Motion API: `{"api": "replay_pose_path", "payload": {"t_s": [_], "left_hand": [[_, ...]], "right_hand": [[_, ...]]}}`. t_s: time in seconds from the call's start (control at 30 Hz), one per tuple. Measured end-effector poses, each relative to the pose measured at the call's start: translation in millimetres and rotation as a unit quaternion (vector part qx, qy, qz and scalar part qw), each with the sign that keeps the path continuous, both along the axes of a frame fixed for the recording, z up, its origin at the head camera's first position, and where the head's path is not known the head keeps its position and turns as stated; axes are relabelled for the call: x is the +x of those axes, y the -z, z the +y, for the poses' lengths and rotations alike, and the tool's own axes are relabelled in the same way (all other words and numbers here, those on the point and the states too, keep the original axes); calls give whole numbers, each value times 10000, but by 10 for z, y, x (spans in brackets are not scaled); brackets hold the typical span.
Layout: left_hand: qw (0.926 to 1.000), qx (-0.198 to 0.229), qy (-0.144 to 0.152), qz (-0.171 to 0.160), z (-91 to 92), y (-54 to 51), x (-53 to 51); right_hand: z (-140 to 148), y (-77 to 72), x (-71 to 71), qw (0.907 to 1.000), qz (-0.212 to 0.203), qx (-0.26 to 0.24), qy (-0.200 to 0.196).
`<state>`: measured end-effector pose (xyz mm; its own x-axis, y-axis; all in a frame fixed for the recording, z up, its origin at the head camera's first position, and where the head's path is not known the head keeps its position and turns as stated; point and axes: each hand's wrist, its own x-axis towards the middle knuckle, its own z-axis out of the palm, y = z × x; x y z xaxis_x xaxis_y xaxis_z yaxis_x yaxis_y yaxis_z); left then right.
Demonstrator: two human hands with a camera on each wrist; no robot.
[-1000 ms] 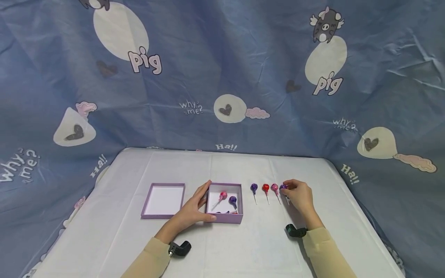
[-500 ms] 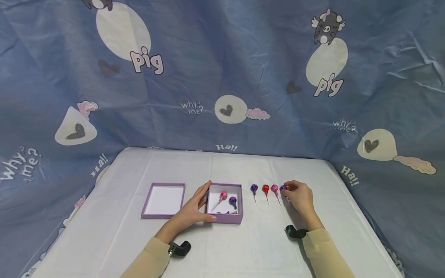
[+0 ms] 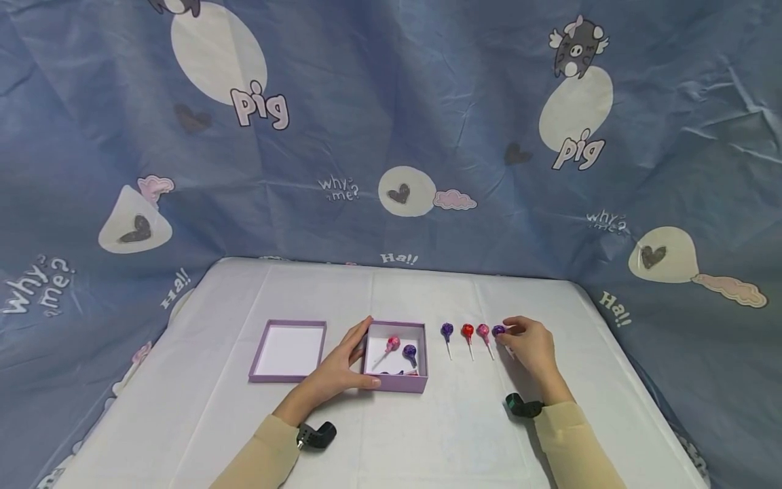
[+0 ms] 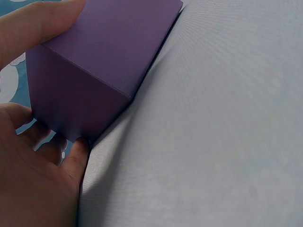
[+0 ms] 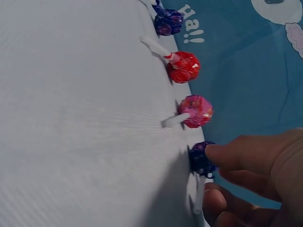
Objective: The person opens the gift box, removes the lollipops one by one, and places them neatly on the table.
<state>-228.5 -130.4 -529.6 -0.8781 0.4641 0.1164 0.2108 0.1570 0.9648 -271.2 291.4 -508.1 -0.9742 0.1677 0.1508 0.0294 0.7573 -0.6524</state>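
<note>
My left hand (image 3: 334, 372) grips the left side of an open purple box (image 3: 396, 385). Its thumb lies on the near wall in the left wrist view, and its fingers are at the side wall (image 4: 75, 97). Inside are a pink lollipop (image 3: 393, 343), a purple lollipop (image 3: 409, 352) and more candies partly hidden by the near wall. My right hand (image 3: 530, 345) pinches the head of a purple lollipop (image 5: 201, 158) lying at the right end of a row. Thumb and fingers partly cover it. Left of it lie a pink lollipop (image 5: 196, 112), a red one (image 5: 184, 67) and another purple one (image 5: 168, 21).
The box's purple-rimmed lid (image 3: 288, 378) lies to the left, white inside up. A white cloth (image 3: 440, 441) covers the table. Behind it hangs a blue printed curtain (image 3: 342, 136). Dark cameras sit on the wrists, the left camera (image 3: 318, 436) near the table front.
My right hand has shifted slightly to the right, showing more of the purple lollipop's head. That lollipop stays almost in place. My left hand and the box have not visibly moved.
</note>
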Motion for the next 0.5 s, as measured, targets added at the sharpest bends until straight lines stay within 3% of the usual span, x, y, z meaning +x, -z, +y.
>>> {"api": "replay_pose_path", "payload": {"t_s": [0.13, 0.5], "left_hand": [[10000, 2, 0, 6, 2, 5, 3], [10000, -52, 11, 27, 0, 4, -10]], "right_hand": [[22, -72, 32, 9999, -22, 6, 112], [-9, -297, 103, 9988, 406, 130, 237]]}}
